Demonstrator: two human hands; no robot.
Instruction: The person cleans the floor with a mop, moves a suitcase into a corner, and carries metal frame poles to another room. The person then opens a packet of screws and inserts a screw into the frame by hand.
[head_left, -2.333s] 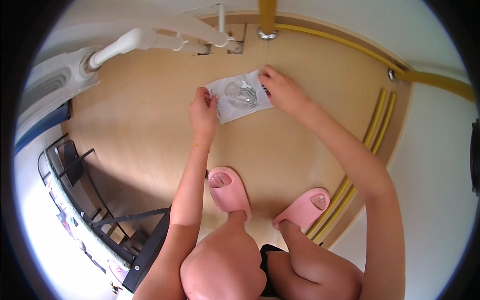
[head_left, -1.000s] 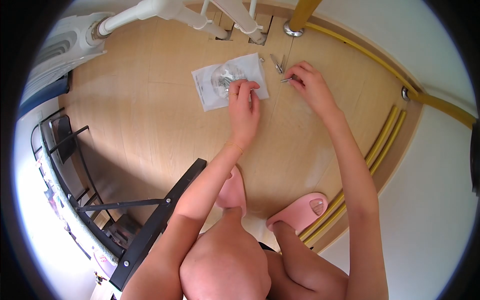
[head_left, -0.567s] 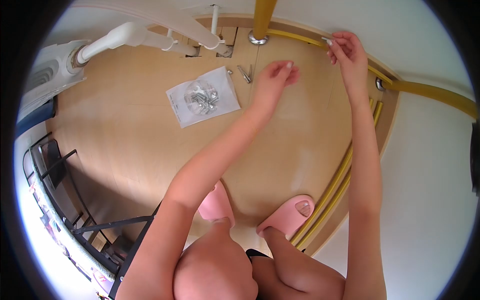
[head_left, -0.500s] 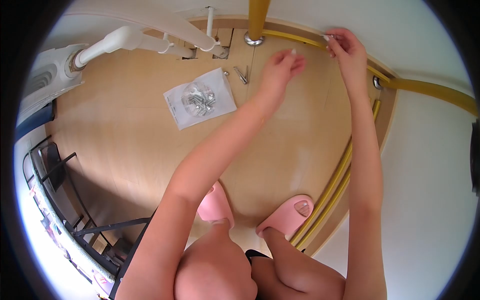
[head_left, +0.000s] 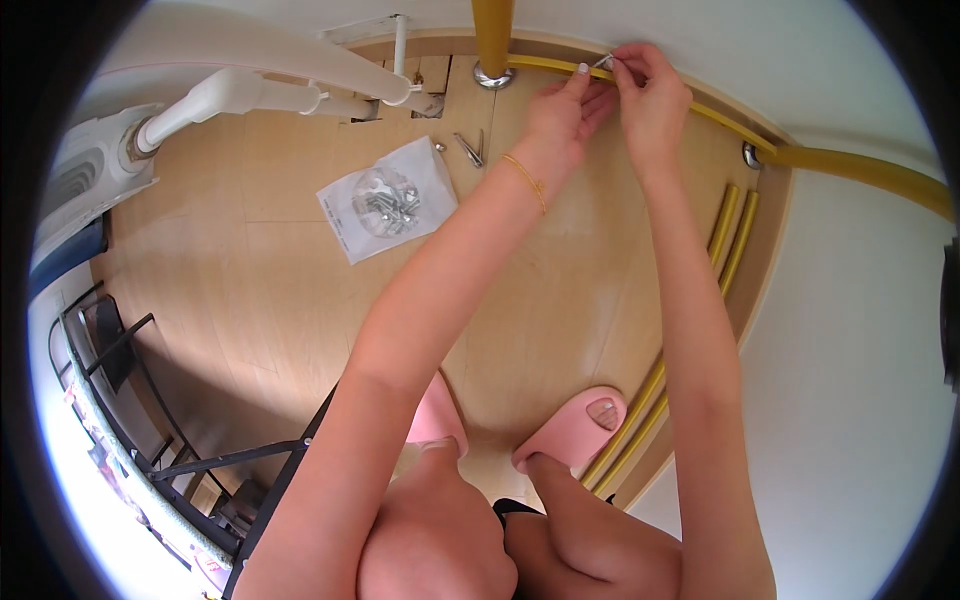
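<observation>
My right hand [head_left: 655,98] is closed in a pinch on a small, thin metal piece [head_left: 602,61] just above a slim gold bar [head_left: 738,127] at the wall's foot. The exact kind of piece is too small to make out. My left hand [head_left: 570,118] is close beside it, palm partly up, with the thumb raised and the fingers stretched toward the bar; nothing shows in it. To the left, an upright gold pole [head_left: 493,30] stands in a chrome base [head_left: 494,77].
A white bag [head_left: 345,225] on the floor holds shiny metal hardware [head_left: 390,205]. Slim metal pieces [head_left: 470,150] lie beside it in a V. Loose gold tubes [head_left: 735,235] run along the right wall. White pipes [head_left: 225,100] and a black-framed stand [head_left: 225,460] are at left.
My right hand has moved left and slightly up along the bar with the thin metal piece. My left hand has risen toward it, and the two are now close together.
</observation>
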